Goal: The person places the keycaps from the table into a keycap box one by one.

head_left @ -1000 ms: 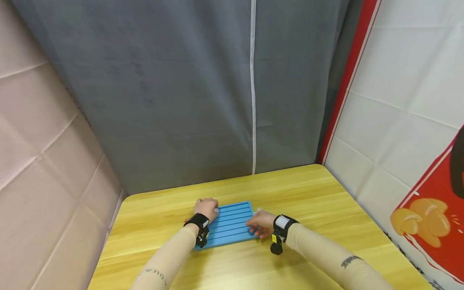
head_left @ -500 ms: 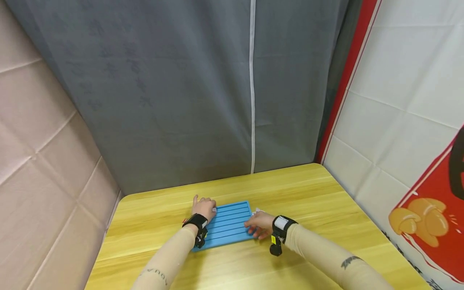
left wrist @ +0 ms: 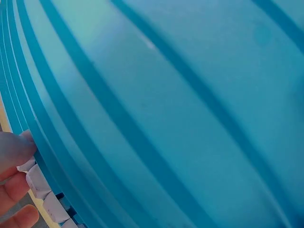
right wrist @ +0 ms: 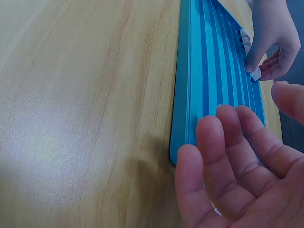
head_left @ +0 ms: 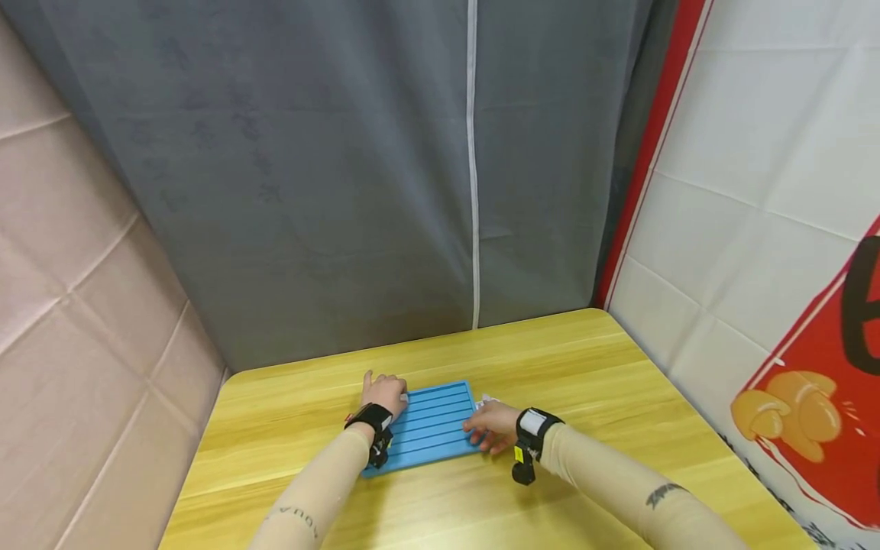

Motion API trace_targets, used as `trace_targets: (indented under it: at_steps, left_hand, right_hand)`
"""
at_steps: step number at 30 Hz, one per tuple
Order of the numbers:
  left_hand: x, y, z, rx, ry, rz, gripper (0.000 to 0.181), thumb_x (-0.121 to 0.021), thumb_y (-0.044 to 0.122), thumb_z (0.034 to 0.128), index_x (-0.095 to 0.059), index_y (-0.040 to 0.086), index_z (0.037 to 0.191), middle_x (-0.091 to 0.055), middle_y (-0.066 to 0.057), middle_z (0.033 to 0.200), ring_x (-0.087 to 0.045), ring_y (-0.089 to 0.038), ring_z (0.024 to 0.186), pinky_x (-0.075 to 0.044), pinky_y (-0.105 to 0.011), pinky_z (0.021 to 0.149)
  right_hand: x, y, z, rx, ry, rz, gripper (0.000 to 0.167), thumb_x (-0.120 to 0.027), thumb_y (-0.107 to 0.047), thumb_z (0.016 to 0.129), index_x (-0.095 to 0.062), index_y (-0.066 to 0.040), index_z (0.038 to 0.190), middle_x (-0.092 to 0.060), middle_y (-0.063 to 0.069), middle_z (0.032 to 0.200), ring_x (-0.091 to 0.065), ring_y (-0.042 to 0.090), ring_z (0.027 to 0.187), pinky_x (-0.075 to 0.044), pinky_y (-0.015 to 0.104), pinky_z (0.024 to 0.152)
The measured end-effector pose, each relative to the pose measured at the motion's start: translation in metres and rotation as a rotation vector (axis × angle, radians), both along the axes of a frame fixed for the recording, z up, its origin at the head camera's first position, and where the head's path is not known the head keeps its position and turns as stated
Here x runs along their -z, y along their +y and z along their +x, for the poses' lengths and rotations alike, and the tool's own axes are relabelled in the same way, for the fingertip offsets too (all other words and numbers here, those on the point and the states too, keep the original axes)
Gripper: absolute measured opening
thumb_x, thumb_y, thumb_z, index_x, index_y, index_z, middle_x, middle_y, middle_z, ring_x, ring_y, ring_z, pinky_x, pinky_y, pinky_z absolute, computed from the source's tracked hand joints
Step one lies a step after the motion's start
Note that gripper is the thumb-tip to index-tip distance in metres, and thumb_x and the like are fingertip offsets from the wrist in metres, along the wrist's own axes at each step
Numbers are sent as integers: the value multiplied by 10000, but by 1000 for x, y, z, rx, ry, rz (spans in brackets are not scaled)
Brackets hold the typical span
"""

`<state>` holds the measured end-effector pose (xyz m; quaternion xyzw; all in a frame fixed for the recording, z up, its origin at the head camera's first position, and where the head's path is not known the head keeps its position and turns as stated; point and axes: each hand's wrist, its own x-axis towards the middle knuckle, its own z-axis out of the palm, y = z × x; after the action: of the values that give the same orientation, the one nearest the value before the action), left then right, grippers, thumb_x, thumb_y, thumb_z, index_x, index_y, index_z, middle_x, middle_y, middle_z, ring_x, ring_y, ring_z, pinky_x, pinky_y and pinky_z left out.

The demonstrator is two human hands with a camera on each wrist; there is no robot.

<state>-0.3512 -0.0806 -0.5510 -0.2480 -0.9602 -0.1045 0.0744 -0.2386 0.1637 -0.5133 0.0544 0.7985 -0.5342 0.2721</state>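
Note:
A blue tray [head_left: 433, 424] with parallel ridges lies flat on the table. My left hand [head_left: 385, 393] is at its far left corner. In the right wrist view, the thumb and fingers of the left hand [right wrist: 275, 35] pinch a small white block [right wrist: 255, 73] at the tray's edge. More white blocks [left wrist: 54, 206] stand in a row along that edge in the left wrist view. Beside the tray's right edge, my right hand [head_left: 493, 424] hovers palm turned inward, its fingers [right wrist: 211, 137] relaxed and bent with nothing in them.
Some small white pieces [head_left: 486, 399] show just behind the right hand, partly hidden by it. A wooden table [head_left: 550, 359] carries the tray. A grey curtain [head_left: 344, 191] hangs behind, with a pale wall [head_left: 82, 305] at left and a printed white panel [head_left: 756, 191] at right.
One finger of my left hand has straightened away from the others since a second ago. Both hands otherwise stay in nearly the same place, and the head view has shifted slightly.

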Motion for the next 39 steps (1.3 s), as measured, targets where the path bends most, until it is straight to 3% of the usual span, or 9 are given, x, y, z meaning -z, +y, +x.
trace_targets:
  at_steps: [8, 14, 20, 24, 27, 30, 34, 36, 39]
  left_hand:
    - [2, 0, -4, -1, -2, -35, 52, -744, 190, 805, -733, 150, 838, -664, 20, 771, -607, -265, 835, -202, -637, 1046]
    - [0, -2, -3, 8, 4, -43, 56, -732, 198, 821, -735, 143, 834, -665, 9, 771, -609, -273, 842, -195, -644, 1046]
    - [-3, -5, -1, 20, 31, -41, 67, -735, 206, 815, -740, 165, 867, -684, 5, 812, -614, -273, 853, -204, -643, 1042]
    - [-13, -6, 17, 77, 33, -17, 151, -763, 234, 795, -742, 163, 926, -688, -2, 884, -612, -280, 902, -206, -635, 1044]
    - [-24, -11, 38, 132, 27, -14, 218, -798, 283, 775, -736, 168, 949, -684, 1, 919, -609, -281, 932, -220, -629, 1042]
    - [-28, -16, 58, 197, 29, -20, 241, -809, 318, 764, -735, 186, 952, -682, 14, 932, -614, -266, 932, -251, -634, 1024]
    - [-23, -25, 78, 270, 45, -45, 243, -810, 356, 748, -737, 217, 933, -672, 50, 921, -616, -232, 926, -283, -640, 1004]
    - [-19, -30, 89, 285, 51, -60, 222, -803, 360, 744, -736, 233, 913, -663, 74, 905, -612, -215, 924, -288, -641, 1004]
    - [-13, -37, 104, 295, 29, -66, 199, -793, 348, 731, -727, 247, 889, -649, 102, 891, -605, -189, 920, -284, -635, 1007]
  right_hand:
    - [-5, 5, 4, -8, -19, -25, 333, -567, -234, 961, -637, 39, 1139, -657, 59, 817, -523, 68, 532, -463, 219, 510]
    - [-9, 14, -2, -36, 5, -12, 342, -572, -248, 959, -635, 33, 1144, -677, 98, 874, -560, 94, 571, -505, 272, 560]
    - [-27, 41, -24, 15, 101, 150, 372, -560, -283, 968, -640, 13, 1177, -667, 167, 1000, -622, 211, 704, -530, 407, 695]
    - [-22, 62, -47, 91, 169, 306, 337, -641, -281, 922, -671, -4, 1111, -660, 113, 913, -630, 272, 710, -520, 398, 627]
    - [-15, 69, -63, 93, 209, 401, 320, -696, -269, 880, -684, 10, 1037, -660, 132, 873, -647, 324, 740, -516, 366, 577]
    - [-11, 73, -74, 66, 232, 473, 304, -728, -257, 852, -694, 27, 956, -666, 160, 860, -639, 287, 685, -503, 310, 526]
    - [-7, 74, -83, 52, 235, 535, 264, -743, -239, 834, -672, 7, 769, -591, 51, 659, -522, 153, 520, -461, 258, 491]
    - [-5, 74, -85, 43, 233, 565, 302, -739, -243, 832, -614, -34, 653, -493, -23, 541, -462, 119, 468, -431, 242, 476]
    - [0, 73, -85, 24, 222, 626, 396, -739, -276, 831, -491, -107, 573, -398, -56, 492, -437, 116, 461, -387, 235, 480]
